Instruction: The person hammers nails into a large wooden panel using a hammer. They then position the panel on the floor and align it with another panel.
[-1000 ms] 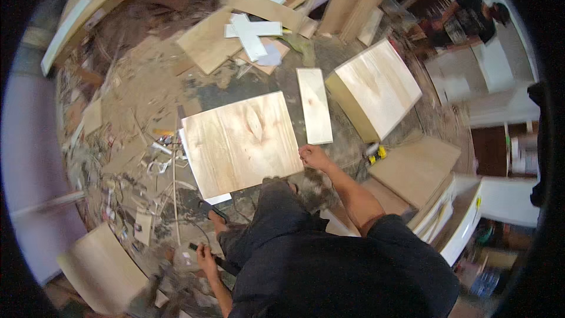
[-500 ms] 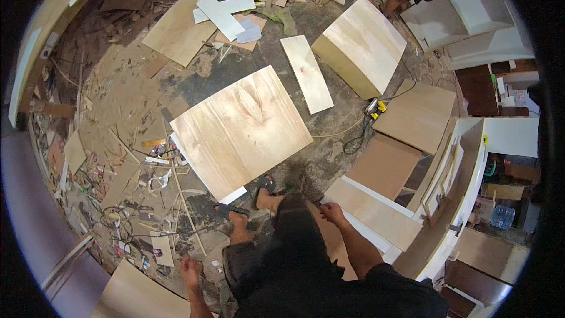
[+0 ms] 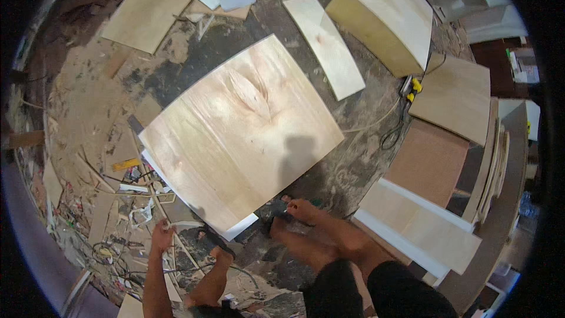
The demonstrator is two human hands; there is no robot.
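A broad pale wooden panel [image 3: 235,135] lies in front of my feet, with a white edge [image 3: 242,227] showing beneath its near corner. My left hand [image 3: 163,235] hangs left of that near corner, above scattered scraps; its fingers are loosely bent and apart, holding nothing I can see. Over by my right foot, my right hand [image 3: 303,211] is off the panel's near right side. Its fingers also curl loosely, with nothing visible in them. Neither hand touches the panel. My head's shadow falls on its near right part.
A narrow pale board [image 3: 325,47] and a wooden box [image 3: 385,15] are beyond. A yellow-and-black power tool [image 3: 414,88] with a cord sits beside a flat board [image 3: 453,97]. White-edged boards [image 3: 418,224] lie to my right. Wood scraps [image 3: 138,185] litter the left floor.
My view has come lower and closer to the panel as I bend. Both hands have moved forward, toward its near edge. The panel stays on the floor.
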